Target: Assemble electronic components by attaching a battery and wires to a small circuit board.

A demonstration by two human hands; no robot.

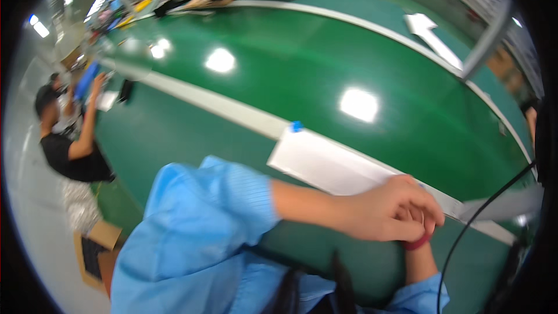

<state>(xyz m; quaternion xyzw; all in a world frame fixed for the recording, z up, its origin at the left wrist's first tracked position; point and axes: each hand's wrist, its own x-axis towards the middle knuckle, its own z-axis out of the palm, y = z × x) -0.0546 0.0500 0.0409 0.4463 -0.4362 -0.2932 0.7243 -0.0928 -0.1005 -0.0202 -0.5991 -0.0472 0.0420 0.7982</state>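
My left hand (386, 212) reaches across my body to my right arm, its fingers bent and closed by the right wrist. The thumb and fingertips meet at a red wristband (417, 242), which circles that wrist. Below the band my right forearm (419, 264) shows, bare down to its blue sleeve. Most of my right hand is hidden behind the left one, so its fingers cannot be made out. Just beyond both hands lies a white sheet (331, 163) on the green bench, with a small blue piece (296, 126) at its far left corner.
A pale rail (209, 103) runs between the near bench top and the glossy green surface (279, 64) beyond. A black cable (482, 209) arcs down at the right. A co-worker in black (72, 151) stands at the left, arms raised. An open cardboard box (93, 256) sits lower left.
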